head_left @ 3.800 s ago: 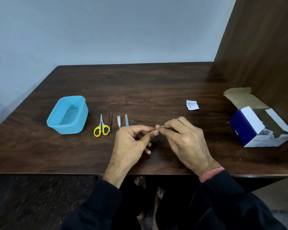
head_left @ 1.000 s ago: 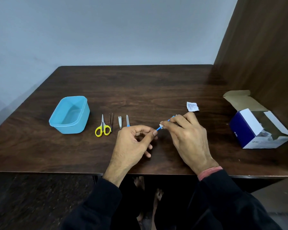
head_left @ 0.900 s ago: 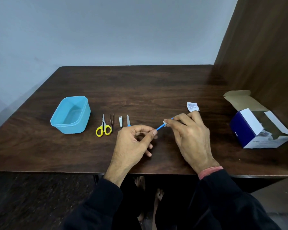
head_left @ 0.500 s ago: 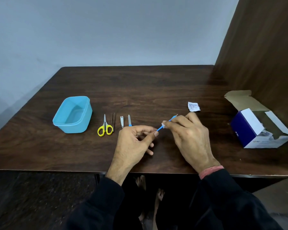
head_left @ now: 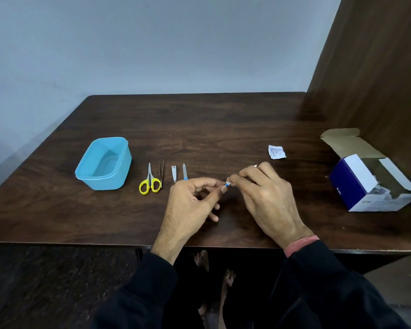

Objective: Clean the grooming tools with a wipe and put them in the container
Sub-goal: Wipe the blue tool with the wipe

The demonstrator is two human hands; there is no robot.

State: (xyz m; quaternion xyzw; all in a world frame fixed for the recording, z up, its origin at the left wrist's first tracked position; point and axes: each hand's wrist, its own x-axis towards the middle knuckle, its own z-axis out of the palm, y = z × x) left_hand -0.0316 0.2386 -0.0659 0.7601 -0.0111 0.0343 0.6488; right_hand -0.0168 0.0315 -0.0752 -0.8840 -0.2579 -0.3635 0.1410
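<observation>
My left hand (head_left: 190, 205) pinches the near end of a thin blue-handled tool (head_left: 227, 185) between thumb and forefinger. My right hand (head_left: 266, 198) holds a small white wipe (head_left: 228, 182) wrapped round the tool's shaft; the metal tip (head_left: 256, 165) pokes out past its fingers. On the table to the left lie yellow-handled scissors (head_left: 150, 180), tweezers (head_left: 161, 173), a nail clipper (head_left: 174, 173) and a nail file (head_left: 185, 172) in a row. The empty light-blue container (head_left: 105, 163) stands left of them.
A torn white wipe sachet (head_left: 277, 151) lies beyond my right hand. An open blue-and-white cardboard box (head_left: 370, 176) sits at the table's right, beside a brown wooden panel (head_left: 377, 67). The dark wooden table (head_left: 199, 124) ends just under my wrists.
My right hand has slid the wipe back along the tool towards my left hand, covering most of the blue shaft that showed half a second ago. The left hand has stayed put.
</observation>
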